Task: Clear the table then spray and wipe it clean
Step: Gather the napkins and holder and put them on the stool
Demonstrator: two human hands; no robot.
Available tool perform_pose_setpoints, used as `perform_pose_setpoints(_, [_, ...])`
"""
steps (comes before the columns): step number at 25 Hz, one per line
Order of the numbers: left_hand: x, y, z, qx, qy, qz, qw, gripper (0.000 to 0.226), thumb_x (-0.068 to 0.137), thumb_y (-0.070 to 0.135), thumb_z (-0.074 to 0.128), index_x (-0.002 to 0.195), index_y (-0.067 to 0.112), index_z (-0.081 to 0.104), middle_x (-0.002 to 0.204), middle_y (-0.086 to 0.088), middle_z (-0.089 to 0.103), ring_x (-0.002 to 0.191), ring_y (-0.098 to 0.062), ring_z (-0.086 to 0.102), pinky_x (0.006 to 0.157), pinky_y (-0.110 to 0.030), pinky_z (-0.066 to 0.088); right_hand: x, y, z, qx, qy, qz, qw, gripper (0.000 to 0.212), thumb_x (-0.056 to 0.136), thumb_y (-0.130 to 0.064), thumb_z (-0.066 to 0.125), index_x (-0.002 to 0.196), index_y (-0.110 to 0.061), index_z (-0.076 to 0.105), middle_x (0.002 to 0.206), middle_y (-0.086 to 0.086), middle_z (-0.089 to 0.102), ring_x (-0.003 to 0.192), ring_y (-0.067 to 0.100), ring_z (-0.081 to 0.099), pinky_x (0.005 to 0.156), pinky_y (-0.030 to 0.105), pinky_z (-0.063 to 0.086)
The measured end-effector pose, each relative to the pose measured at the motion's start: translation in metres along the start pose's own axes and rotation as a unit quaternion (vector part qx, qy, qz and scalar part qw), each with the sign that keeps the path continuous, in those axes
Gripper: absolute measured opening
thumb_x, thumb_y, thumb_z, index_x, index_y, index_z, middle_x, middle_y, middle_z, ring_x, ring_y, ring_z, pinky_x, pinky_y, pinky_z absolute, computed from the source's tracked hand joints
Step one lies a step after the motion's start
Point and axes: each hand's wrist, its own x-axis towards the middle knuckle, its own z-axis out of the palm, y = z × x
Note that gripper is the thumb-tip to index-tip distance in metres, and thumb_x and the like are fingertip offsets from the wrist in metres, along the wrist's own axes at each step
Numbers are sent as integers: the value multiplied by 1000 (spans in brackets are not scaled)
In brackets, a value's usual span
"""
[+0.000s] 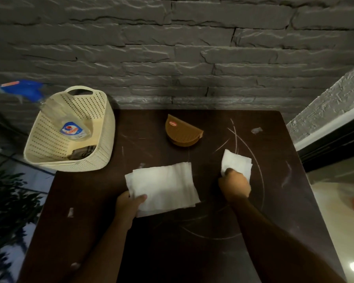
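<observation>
The right hand curls its fingers around a folded white tissue, pressing it on the dark, scratch-marked table. The left hand pinches the near-left corner of a flat tissue stack at mid-table.

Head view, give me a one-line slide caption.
Left hand holds a napkin stack; right hand grips a folded napkin on the table.

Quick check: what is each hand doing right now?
Left hand: grips the stack of white paper napkins.
Right hand: fingers curled round a folded white paper napkin.
</observation>
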Motion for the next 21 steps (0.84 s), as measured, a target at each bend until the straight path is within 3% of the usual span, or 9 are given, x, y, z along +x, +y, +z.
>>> perform_pose_setpoints(2, [-4,-1,-1,5,20,25,999,31,76,13,77,104,5,68,100,-14,69,90,-32,65,72,-39,53,-17,-5,-6,7,43,-28,999,26,89,-33,52,109,-18,60,86,2,56,79,21,56,69,34,50])
perform_pose_setpoints(7, [-11,-2,3,13,46,53,997,31,74,15,79,103,9,68,98,-4,70,87,-23,66,77,-40,57,-81,-49,25,11,101,-207,973,19,89,-30,47,94,-22,63,87,0,65,71,17,62,62,32,53])
perform_pose_setpoints(10, [-16,1,7,40,51,66,996,28,73,18,81,96,12,67,94,-3,70,83,-21,66,76,-38,57,-104,-78,76,-42,71,-296,952,24,89,-29,44,86,-18,65,84,1,65,65,17,61,59,29,52])
perform_pose_setpoints(14, [-15,1,8,64,56,74,994,31,71,20,82,99,14,68,96,-3,71,86,-24,67,79,-43,57,-104,-84,109,-81,17,-303,949,21,88,-27,45,89,-15,63,86,3,64,69,19,62,64,30,54])
perform_pose_setpoints(18, [-15,-1,7,64,50,61,995,26,74,19,80,97,17,68,96,-2,71,85,-23,68,78,-44,59,-106,-88,106,-66,94,-322,940,14,80,-20,51,72,-15,62,70,2,61,53,20,57,51,27,47])
perform_pose_setpoints(21, [-13,0,6,63,47,52,996,27,74,20,79,98,17,67,96,-2,71,86,-24,68,78,-46,58,-109,-90,104,-53,136,-355,923,13,78,-21,55,73,-17,66,67,1,62,52,20,56,55,29,49])
